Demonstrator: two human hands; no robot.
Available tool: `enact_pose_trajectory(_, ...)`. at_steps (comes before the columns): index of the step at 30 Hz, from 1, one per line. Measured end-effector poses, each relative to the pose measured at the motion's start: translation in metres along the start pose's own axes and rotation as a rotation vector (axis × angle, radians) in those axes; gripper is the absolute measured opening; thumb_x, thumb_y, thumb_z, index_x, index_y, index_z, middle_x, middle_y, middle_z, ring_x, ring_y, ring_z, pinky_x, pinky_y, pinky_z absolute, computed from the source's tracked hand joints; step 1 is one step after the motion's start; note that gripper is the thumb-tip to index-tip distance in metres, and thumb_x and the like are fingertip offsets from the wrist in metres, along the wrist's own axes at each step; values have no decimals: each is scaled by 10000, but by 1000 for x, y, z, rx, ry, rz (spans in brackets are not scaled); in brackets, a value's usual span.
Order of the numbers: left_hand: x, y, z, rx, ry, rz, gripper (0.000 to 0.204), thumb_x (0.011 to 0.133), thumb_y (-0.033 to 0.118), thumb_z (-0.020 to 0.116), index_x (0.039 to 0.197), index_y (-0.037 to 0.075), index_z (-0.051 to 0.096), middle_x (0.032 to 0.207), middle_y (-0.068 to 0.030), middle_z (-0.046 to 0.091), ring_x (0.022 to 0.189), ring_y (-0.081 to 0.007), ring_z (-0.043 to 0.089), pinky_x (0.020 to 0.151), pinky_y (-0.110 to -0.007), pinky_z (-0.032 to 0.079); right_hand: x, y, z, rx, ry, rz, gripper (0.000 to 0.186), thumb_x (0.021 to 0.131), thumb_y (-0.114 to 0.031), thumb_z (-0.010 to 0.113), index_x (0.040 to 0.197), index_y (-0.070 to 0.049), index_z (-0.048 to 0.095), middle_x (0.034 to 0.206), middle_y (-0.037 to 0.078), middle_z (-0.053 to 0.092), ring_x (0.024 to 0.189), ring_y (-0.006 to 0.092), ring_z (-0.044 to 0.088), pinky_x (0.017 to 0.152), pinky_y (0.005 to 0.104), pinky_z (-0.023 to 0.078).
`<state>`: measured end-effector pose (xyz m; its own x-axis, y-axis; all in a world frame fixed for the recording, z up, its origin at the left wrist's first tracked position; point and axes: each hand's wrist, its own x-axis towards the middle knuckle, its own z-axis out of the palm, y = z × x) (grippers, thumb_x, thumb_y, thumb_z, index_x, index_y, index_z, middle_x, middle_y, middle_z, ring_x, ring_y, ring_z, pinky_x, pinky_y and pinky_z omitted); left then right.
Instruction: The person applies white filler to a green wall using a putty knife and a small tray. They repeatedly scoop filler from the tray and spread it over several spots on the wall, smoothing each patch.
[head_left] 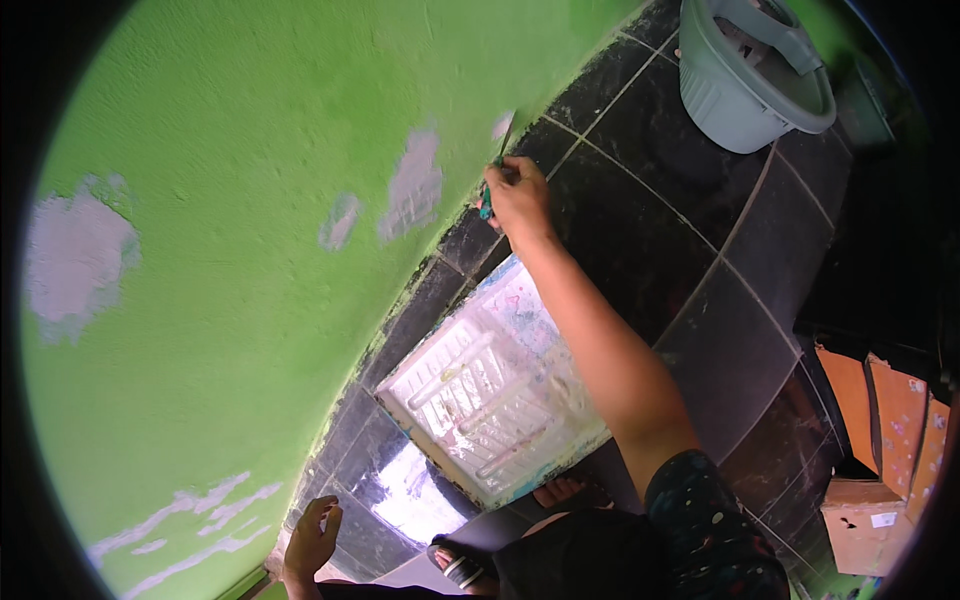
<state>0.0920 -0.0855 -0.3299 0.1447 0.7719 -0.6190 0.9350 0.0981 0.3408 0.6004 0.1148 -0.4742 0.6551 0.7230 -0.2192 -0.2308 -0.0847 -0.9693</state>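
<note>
My right hand grips a putty knife by its green handle. The thin blade points up toward the green wall, beside a small pale filler patch low on it. I cannot tell whether the blade touches the wall. Larger patches of dried-looking filler mark the wall to the left. Down at the lower left, my left hand hangs near the wall's foot with loosely curled fingers, slightly apart, and nothing visible in them.
A white ribbed paint tray lies on the dark floor tiles below my right forearm. At the upper right stands a grey-green bucket. An opened cardboard box sits at the lower right. My sandaled foot is close to the tray.
</note>
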Motion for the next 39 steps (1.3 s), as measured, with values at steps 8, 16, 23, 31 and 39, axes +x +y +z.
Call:
enact_pose_trajectory(8, 6, 7, 0, -24, -88, -38, 368, 1070, 271, 624, 1334, 15, 639, 1236, -187, 732, 1133, -288, 726, 953, -377, 570, -23, 3, -1, 90, -26, 73, 289, 1030, -197, 662, 1216, -17, 533, 882, 58, 641, 629, 126, 660, 412, 264, 425)
enact_pose_trajectory(16, 6, 7, 2, -25, -109, -26, 393, 1062, 311, 642, 1333, 27, 645, 1228, -169, 737, 1132, -278, 725, 947, -369, 568, -57, 24, 33, -33, -28, -27, 389, 987, -255, 665, 1226, 27, 545, 859, 167, 695, 616, 248, 675, 561, 374, 544)
enact_pose_trajectory(23, 9, 9, 5, -30, -117, -27, 392, 1066, 307, 636, 1325, 12, 645, 1225, -183, 735, 1139, -294, 720, 959, -380, 564, -22, 6, 15, 23, -47, 13, 335, 986, -240, 667, 1184, 11, 563, 843, 152, 670, 554, 226, 650, 478, 347, 545)
enact_pose_trajectory(31, 6, 19, 3, -36, -96, 34, 378, 1063, 281, 633, 1318, 2, 644, 1246, -200, 725, 1155, -313, 716, 945, -389, 567, -137, -55, -73, -61, -422, -20, 282, 1040, -102, 659, 1310, -26, 630, 942, 35, 670, 818, 93, 645, 704, 244, 513)
enact_pose_trajectory(39, -6, 43, -3, 3, -102, 120, 335, 1043, 211, 651, 1296, -6, 624, 1233, -206, 703, 1156, -353, 701, 976, -401, 547, -210, -118, -179, -1107, -615, -380, 315, 895, -49, 726, 1207, -68, 758, 898, 91, 647, 744, 225, 653, 666, 339, 510)
